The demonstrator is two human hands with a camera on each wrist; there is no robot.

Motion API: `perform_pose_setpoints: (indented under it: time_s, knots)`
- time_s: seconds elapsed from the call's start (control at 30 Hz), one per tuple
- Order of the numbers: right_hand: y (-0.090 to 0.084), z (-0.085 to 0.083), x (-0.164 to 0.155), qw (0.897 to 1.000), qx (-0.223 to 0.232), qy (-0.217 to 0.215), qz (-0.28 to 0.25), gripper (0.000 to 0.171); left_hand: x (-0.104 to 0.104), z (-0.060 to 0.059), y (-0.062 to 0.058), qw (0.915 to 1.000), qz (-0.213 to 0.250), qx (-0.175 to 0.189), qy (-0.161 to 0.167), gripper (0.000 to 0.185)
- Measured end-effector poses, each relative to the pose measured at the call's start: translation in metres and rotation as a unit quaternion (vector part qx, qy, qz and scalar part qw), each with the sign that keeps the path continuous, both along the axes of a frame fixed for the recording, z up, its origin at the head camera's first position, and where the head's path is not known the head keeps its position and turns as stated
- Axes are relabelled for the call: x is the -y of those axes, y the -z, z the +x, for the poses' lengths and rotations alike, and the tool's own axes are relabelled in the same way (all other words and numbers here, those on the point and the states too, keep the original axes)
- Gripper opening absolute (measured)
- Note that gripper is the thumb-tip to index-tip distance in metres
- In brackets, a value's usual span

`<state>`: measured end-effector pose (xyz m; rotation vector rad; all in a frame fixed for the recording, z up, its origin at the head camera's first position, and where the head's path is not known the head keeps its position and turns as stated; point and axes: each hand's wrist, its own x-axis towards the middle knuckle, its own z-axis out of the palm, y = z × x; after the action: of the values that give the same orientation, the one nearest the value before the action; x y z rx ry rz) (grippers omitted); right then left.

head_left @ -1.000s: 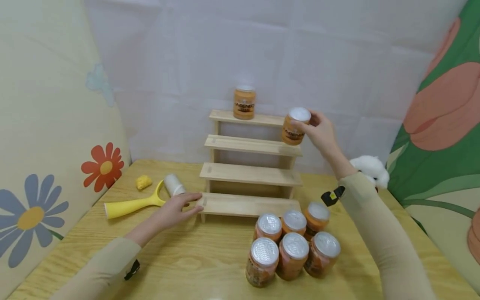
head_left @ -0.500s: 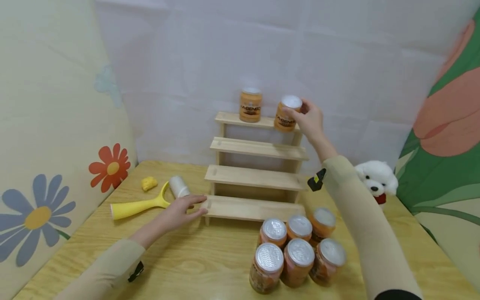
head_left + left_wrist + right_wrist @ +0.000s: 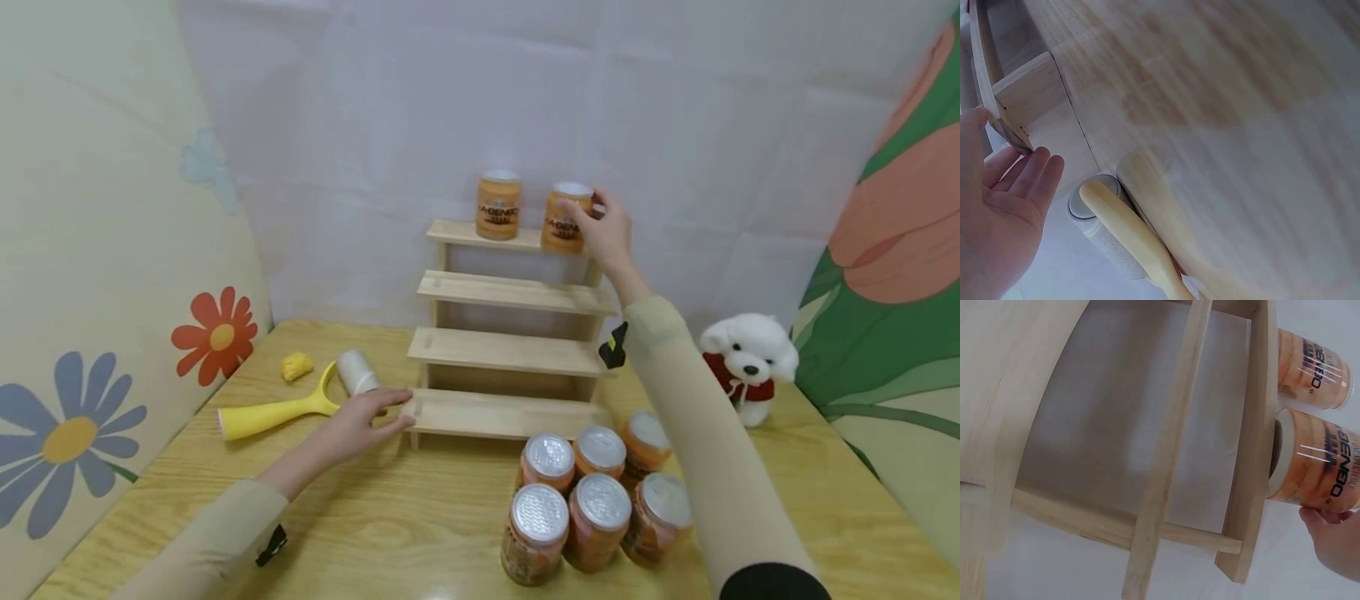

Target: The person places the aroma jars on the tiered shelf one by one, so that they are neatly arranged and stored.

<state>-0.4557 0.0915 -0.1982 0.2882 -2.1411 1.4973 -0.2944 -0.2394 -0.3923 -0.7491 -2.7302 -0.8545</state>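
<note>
My right hand (image 3: 611,236) grips an orange-labelled can (image 3: 558,234) with a pale top at the right part of the highest step of a wooden stepped stand (image 3: 513,353). In the right wrist view, the held can (image 3: 1313,464) has its base right at the step's edge, slightly tilted. Left of it, a matching can (image 3: 498,208) stands upright on that step. At the lowest step's left end, my left hand (image 3: 360,423) pinches the board, thumb on one side and fingers (image 3: 1036,172) on the other in the left wrist view.
Several orange cans (image 3: 540,517) with silver lids stand grouped at the front right. A yellow peeler-shaped handle (image 3: 270,417), a grey roll (image 3: 356,371) and a small yellow lump (image 3: 296,367) lie left. A white plush dog (image 3: 750,358) sits right, beyond my right forearm.
My right hand has carried the can up and left, from beside the stand to the top step. The left hand has stayed at the lowest step, and the plush dog has come into full view.
</note>
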Motion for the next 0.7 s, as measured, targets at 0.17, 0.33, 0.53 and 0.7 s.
perform_pose_setpoints:
  time_s: [0.17, 0.33, 0.53, 0.7]
  knots:
    - [0.005, -0.004, 0.007, 0.998, 0.007, 0.010, -0.058, 0.062, 0.002, 0.002, -0.001, 1.0000, 0.000, -0.003, 0.004, 0.045]
    - [0.010, -0.009, 0.013, 0.994, -0.005, 0.005, -0.106, 0.061, 0.003, 0.004, 0.001, 0.9999, 0.005, -0.007, 0.004, 0.044]
    - [0.013, -0.013, 0.014, 0.996, -0.018, 0.013, -0.086, 0.061, 0.002, 0.004, 0.003, 0.9999, 0.008, -0.007, 0.005, 0.044]
    - [0.013, -0.008, 0.010, 0.999, 0.000, 0.000, -0.041, 0.063, 0.002, 0.003, 0.003, 1.0000, 0.004, -0.008, 0.001, 0.044]
